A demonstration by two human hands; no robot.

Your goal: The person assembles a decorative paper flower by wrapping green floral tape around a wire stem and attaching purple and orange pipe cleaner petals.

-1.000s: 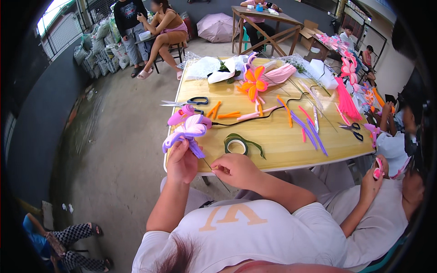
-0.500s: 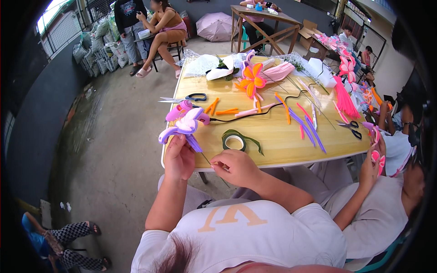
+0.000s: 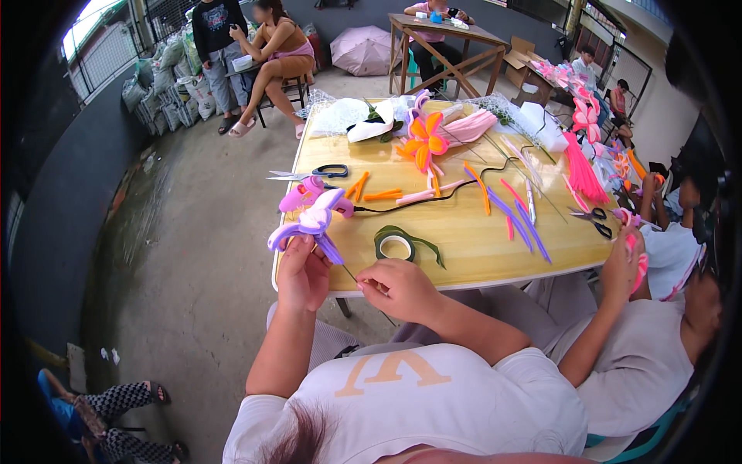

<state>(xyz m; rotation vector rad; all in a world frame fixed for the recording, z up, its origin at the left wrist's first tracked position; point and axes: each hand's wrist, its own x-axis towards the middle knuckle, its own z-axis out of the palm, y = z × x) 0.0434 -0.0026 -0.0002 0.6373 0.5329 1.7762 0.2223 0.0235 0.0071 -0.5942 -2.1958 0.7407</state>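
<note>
The left hand holds the purple and pink fabric flower just below its petals, with the grip closed tight on the top of the thin dark stem. The flower stands above the near left corner of the worktop, a little outside its left edge. From this grip the stem runs down and to the right, toward the person's body, so its long axis is slanted and not upright. The right hand is pinched narrow on the lower part of the same stem, just beside the near edge. A roll of green tape lies on the worktop near the right hand, clearly closer to it than to the left hand.
</note>
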